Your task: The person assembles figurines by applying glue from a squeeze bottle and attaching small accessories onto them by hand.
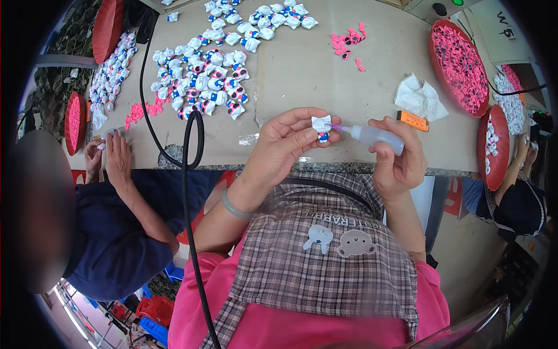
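Over a cluttered worktop (290,75), a person's left grip (285,135) pinches a white-and-blue figurine (321,125), apparently steadying it for the purple-tipped nozzle (344,128) of a bottle (381,139) the right grip (404,163) clasps sideways.

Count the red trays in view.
4: an upper left tray, a left tray below it, an upper right tray, and a right tray below that. Others may be hidden.

Around the beige tabletop (296,70)
A black cable (187,209) hangs in a loop left of centre; a crumpled white tissue (415,98) lies just beside an orange box (411,121); a co-worker (122,250) in dark blue is at left; another person (514,200) at far right.
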Tool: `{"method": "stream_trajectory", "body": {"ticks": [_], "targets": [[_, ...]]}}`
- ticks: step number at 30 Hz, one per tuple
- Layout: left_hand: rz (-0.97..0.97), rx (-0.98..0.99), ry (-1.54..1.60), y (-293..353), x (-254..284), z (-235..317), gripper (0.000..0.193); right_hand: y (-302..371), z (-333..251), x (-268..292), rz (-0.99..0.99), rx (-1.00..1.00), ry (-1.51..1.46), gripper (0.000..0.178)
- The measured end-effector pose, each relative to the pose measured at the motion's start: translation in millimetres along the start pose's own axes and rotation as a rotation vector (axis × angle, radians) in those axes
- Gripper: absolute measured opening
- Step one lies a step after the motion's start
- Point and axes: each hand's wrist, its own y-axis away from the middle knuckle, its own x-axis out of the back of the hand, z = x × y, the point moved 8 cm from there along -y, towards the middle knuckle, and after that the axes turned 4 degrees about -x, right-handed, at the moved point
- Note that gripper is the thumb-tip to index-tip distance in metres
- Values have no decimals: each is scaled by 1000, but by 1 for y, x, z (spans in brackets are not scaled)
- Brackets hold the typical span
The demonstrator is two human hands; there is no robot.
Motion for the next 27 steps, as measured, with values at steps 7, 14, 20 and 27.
{"method": "stream_trajectory", "body": {"ticks": [7, 14, 20, 27], "targets": [[5, 4, 4, 1, 2, 1, 30, 1, 2, 1, 9, -2, 18, 33], [9, -3, 10, 0, 5, 2, 30, 0, 1, 1, 3, -2, 18, 32], [16, -30, 13, 0, 6, 3, 30, -1, -1, -1, -19, -17, 25, 32], [23, -17, 9, -1, 5, 1, 30, 0, 6, -5, -19, -85, -54, 32]]}}
